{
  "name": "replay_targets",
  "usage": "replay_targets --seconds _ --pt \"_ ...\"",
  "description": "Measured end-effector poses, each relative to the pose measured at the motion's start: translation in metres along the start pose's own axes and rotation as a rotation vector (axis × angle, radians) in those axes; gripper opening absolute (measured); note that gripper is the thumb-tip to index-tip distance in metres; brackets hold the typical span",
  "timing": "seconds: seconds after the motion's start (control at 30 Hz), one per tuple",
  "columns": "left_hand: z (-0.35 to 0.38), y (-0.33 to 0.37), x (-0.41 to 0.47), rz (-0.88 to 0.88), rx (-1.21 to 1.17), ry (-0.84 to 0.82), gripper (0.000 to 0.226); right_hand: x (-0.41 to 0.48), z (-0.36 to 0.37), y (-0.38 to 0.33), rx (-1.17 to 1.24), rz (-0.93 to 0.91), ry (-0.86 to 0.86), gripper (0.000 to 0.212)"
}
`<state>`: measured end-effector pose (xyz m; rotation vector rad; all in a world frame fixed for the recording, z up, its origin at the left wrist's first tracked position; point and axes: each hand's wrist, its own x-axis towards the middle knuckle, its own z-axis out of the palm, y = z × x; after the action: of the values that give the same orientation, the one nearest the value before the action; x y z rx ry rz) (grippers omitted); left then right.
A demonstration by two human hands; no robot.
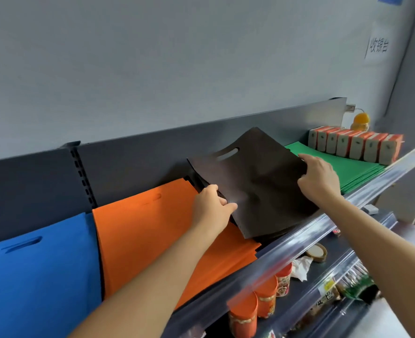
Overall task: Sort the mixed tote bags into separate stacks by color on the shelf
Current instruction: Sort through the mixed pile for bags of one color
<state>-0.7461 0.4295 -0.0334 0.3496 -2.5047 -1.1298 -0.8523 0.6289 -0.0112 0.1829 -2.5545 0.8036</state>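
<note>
Both hands are gripping the black bag (257, 181), left hand (211, 208) and right hand (319, 179) fingers clamped on opposite edges; squaring it between orange stack (153, 235) and green stack (347, 167) would be tidiest.

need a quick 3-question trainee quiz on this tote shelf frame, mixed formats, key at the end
1. True or false: the left hand and the right hand both grip the black flat fabric tote bag with a cut-out handle.
2. The row of small orange-and-beige boxes stands closest to which tote stack? A) blue B) orange C) green
3. Fill in: the stack directly left of the black bag is ___.
Key: 1 true; 2 C, the green flat fabric tote stack; 3 orange, the orange flat fabric tote stack.
</note>
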Motion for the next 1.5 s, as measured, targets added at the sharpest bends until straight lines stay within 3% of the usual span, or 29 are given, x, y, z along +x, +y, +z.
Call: replay_targets --seconds 0.1,0.27,0.33,0.5,0.7,0.97,1.23,1.5 --pt "0.020 0.001 0.011 -0.044 0.033 -0.013 0.069 0.018 0.004 0.009 -0.081 -0.045 -0.007 0.064" --pt "0.036 -0.015 0.013 -0.078 0.202 -0.056 0.052 0.022 0.027 0.023 -0.331 -0.069 -0.244 0.045" --pt "0.035 -0.020 0.011 -0.054 0.250 -0.054 0.048 0.017 0.033 0.023 -0.392 -0.043 -0.265 0.038" --pt "-0.002 -0.021 -0.003 0.091 0.279 -0.009 0.037 0.000 0.042 -0.009 -0.210 -0.122 -0.234 0.044" --pt "-0.104 -0.057 -0.057 0.148 0.475 0.093 0.034 -0.061 0.054 -0.133 0.080 -0.385 -0.290 0.043" --pt "-0.274 -0.157 -0.179 -0.152 0.679 0.266 0.024 -0.196 0.080 -0.310 0.226 -0.802 -0.626 0.038" --pt "-0.432 -0.249 -0.329 -0.363 0.776 0.416 0.026 -0.348 0.091 -0.441 0.291 -1.047 -0.733 0.039" --pt "-0.571 -0.327 -0.462 -0.496 0.843 0.413 0.032 -0.517 0.106 -0.570 0.385 -1.236 -0.809 0.039"
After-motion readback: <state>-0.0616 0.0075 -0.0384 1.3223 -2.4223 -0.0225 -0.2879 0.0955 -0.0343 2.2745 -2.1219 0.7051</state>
